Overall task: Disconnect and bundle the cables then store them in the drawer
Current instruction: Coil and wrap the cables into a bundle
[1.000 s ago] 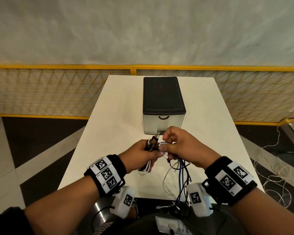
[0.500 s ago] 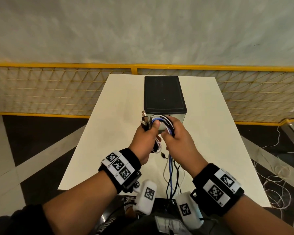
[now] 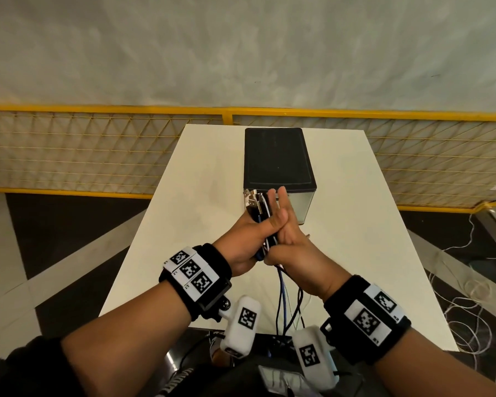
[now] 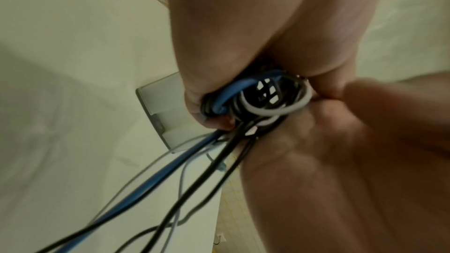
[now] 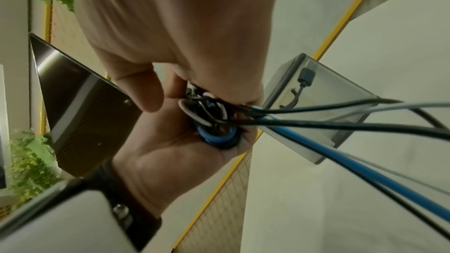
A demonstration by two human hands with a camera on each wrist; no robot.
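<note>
My left hand [image 3: 248,234] grips a coiled bundle of black, white and blue cables [image 3: 255,206], with metal plugs sticking up out of the fist. My right hand [image 3: 284,222] lies flat against the bundle's right side, fingers straight and pointing up. In the left wrist view the coil [image 4: 255,103] sits between both palms. In the right wrist view the coil [image 5: 212,122] rests in the left palm. Loose cable ends [image 3: 282,293] trail from the hands down past the table's near edge. The grey drawer box with a black top [image 3: 278,161] stands just behind the hands, its drawer closed.
The white table [image 3: 206,196] is narrow, and a yellow mesh fence [image 3: 98,156] runs behind it. Thin white wires [image 3: 470,285] lie on the floor to the right. A dark plug [image 5: 307,76] shows through the drawer's translucent front.
Both hands rose and moved forward to the drawer box. The right hand carried a loop over the bundle, then straightened its fingers against it. Less cable hangs loose.
</note>
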